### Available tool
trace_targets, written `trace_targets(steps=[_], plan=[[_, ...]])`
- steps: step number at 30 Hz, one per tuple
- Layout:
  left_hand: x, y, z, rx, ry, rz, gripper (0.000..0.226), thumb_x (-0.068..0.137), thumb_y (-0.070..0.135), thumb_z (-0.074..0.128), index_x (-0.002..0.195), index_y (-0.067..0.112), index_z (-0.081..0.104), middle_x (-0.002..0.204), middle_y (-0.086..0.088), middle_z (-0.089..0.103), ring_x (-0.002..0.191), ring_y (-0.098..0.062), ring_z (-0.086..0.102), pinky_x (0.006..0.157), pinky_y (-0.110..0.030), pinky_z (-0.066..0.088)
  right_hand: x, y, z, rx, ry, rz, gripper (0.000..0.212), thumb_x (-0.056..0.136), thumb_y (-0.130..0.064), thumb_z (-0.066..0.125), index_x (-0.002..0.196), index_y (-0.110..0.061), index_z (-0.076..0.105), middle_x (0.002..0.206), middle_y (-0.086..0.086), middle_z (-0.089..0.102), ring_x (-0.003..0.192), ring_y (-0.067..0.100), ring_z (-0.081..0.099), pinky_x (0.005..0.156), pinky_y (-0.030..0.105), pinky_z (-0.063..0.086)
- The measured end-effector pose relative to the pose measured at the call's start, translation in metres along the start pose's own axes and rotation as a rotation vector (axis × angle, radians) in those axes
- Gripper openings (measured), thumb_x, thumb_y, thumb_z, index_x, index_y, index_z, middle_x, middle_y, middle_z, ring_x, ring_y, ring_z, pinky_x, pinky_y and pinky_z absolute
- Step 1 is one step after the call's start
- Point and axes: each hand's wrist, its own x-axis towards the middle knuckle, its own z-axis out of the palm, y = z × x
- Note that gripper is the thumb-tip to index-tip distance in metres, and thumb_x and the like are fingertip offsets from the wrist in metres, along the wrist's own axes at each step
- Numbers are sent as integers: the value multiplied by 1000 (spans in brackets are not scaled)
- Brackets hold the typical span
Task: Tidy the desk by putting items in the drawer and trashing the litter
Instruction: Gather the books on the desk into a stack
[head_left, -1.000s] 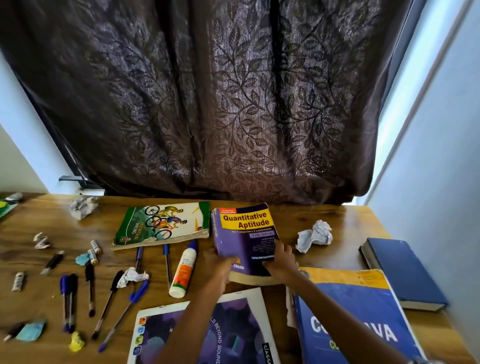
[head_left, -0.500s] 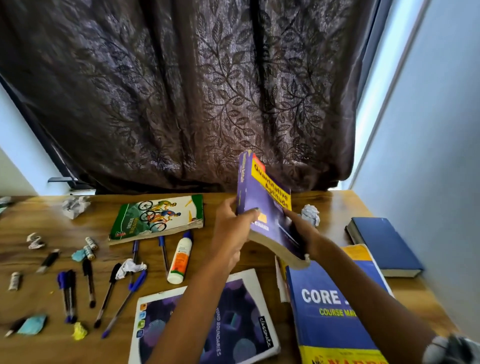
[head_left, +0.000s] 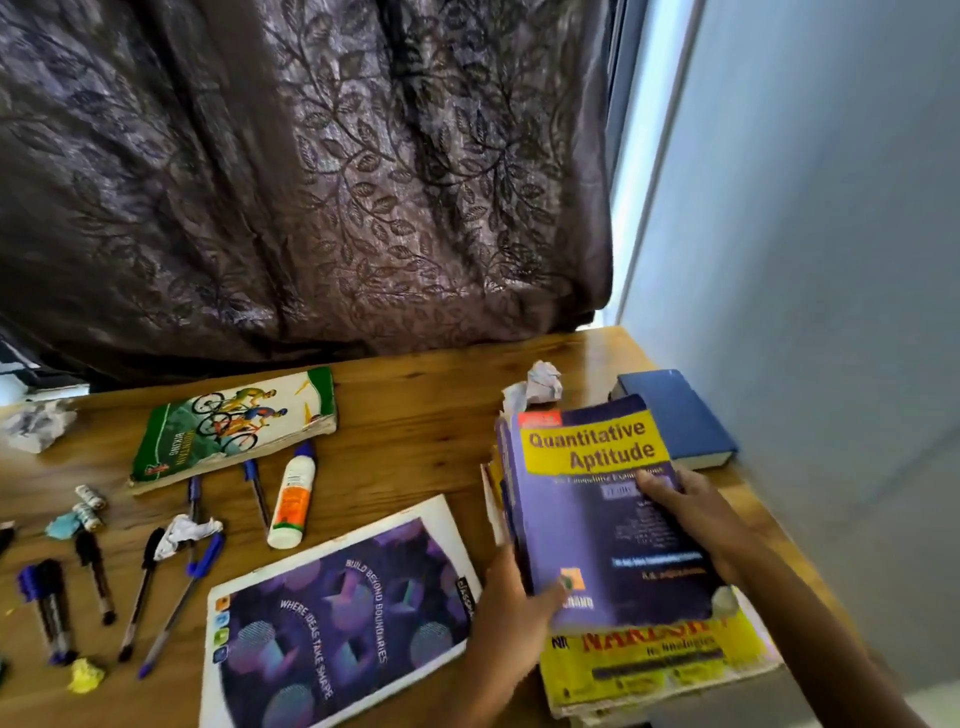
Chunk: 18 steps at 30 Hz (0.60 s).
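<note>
Bare desk (head_left: 415, 431) wood runs from the centre toward 12 o'clock, between the cycling book (head_left: 234, 426) at 10 and the crumpled paper ball (head_left: 543, 383) at 1. The glue bottle (head_left: 292, 501) and pens (head_left: 171, 597) crowd 9 o'clock; the purple notebook (head_left: 337, 613) fills 6. At 3 o'clock the stacked books (head_left: 660, 654), blue hardcover (head_left: 675, 415) and wall (head_left: 831, 260) block passage. The curtain (head_left: 311, 182) hangs along the far edge.

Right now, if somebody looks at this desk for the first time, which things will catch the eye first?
First the purple and yellow Quantitative Aptitude book, gripped by the left hand and right hand on top of a yellow book at the desk's right side. Next, the purple notebook lying flat at the front middle. Then the pens and crumpled paper scattered on the left.
</note>
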Motion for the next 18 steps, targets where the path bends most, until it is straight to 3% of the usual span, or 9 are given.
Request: trace_targets(steps=[3,5,8,11,13,15,18], plan=[[-7,-27,19,112,-36,-45,46,90,22,63,127,26,36,127,3,50,110,-12,54,97,-25,45,-7,12,-10,-108,-10,64,20,92,-20,56,100,-3,62,88,16,73,73,26,69,66,33,55],[-6,-38,25,204,-1,-28,55,87,27,63,134,25,36,133,-2,45,115,-16,52,101,-33,45,-8,18,-12,-135,15,73,19,92,-20,55,99,-3,62,88,17,72,76,29,69,72,40,53],[-8,-40,30,389,75,16,72,87,38,59,147,21,22,142,-4,26,129,-19,35,109,-31,35,-6,22,-13,-214,49,38,19,92,-21,55,101,-5,60,86,11,72,73,24,69,68,35,53],[-13,-34,35,525,180,195,83,79,48,42,150,24,7,152,2,10,138,-16,17,112,-26,23,-1,24,-13,-420,113,-11,20,91,-28,58,102,-12,56,92,7,70,77,21,66,65,32,51],[-9,-36,39,570,172,209,86,78,51,32,150,23,-5,156,6,-4,143,-15,7,116,-29,19,-1,28,-8,-620,203,-52,26,90,-32,58,109,-15,52,100,8,67,84,23,62,66,31,46],[-2,-42,42,646,155,183,88,78,58,22,146,21,-20,157,7,-13,146,-14,-2,119,-30,11,-3,33,-1,-819,321,-147,38,88,-29,61,121,-15,49,113,12,59,100,28,53,76,35,42],[2,-49,45,657,192,234,91,72,69,9,138,16,-26,158,4,-7,146,-14,0,117,-29,4,-4,39,15,-949,366,-302,55,83,-25,65,133,-16,44,131,12,48,116,32,43,91,47,42]])
